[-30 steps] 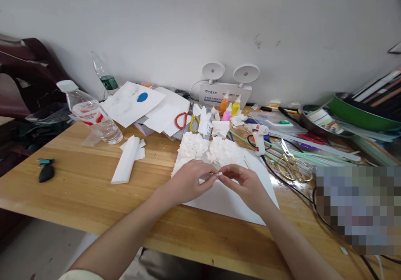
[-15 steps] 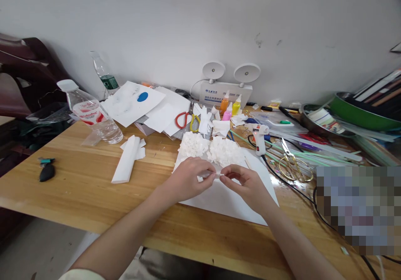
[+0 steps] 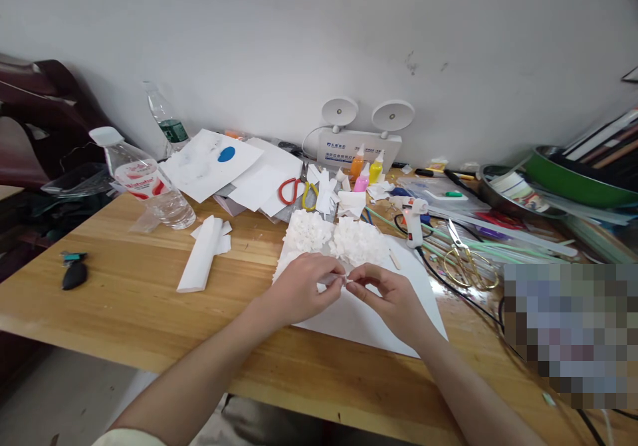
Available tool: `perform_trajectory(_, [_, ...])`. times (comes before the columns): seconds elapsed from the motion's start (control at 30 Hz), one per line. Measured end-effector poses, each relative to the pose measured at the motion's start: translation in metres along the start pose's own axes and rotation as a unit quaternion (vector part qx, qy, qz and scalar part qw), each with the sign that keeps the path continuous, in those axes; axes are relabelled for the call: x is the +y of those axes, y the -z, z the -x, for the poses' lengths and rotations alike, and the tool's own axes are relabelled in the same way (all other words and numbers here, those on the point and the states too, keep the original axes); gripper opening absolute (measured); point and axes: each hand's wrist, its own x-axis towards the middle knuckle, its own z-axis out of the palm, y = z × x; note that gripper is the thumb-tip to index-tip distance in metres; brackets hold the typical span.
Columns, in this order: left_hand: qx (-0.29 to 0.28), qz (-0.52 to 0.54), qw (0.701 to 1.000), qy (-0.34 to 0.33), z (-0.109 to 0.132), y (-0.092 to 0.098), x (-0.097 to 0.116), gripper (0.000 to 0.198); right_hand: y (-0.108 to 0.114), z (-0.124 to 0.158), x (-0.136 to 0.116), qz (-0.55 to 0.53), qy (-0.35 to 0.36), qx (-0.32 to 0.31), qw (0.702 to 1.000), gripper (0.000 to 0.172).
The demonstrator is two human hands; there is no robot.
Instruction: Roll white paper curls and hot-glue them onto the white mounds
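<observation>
My left hand (image 3: pixel 312 286) and my right hand (image 3: pixel 383 293) meet over a white sheet of paper (image 3: pixel 369 336). Each is closed in a pinch, fingertips almost touching, on a tiny white paper piece (image 3: pixel 345 281) that is mostly hidden by the fingers. Just beyond them, two round clusters of crumpled white paper bits, a left cluster (image 3: pixel 308 230) and a right cluster (image 3: pixel 359 238), rest side by side on the sheet's far part. A thin pale stick (image 3: pixel 394 258) lies to the right of the clusters.
Right of the sheet are a hot glue gun (image 3: pixel 413 223) with its black cord and gold-handled scissors (image 3: pixel 466 260). Behind stand small paint bottles (image 3: pixel 362 177) and red-and-yellow-handled scissors (image 3: pixel 294 192). At left are a water bottle (image 3: pixel 149 183), folded white paper (image 3: pixel 202 256) and a black object (image 3: pixel 74 274).
My fingertips have drawn closer together around the paper piece, less of which now shows. The white sheet has shifted and turned slightly. The clusters have stayed in place.
</observation>
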Motion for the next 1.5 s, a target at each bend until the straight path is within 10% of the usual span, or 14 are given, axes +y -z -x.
perform_trajectory(0.9, [0.008, 0.046, 0.999, 0.020, 0.0007, -0.0044, 0.0015, 0.018, -0.0043, -0.0008, 0.0030, 0.037, 0.065, 0.092, 0.993, 0.010])
perform_trajectory(1.5, [0.015, 0.030, 0.999, 0.026, -0.0002, -0.0051, -0.0013, 0.011, -0.0013, 0.0003, -0.0026, -0.032, 0.005, -0.007, 0.999, 0.015])
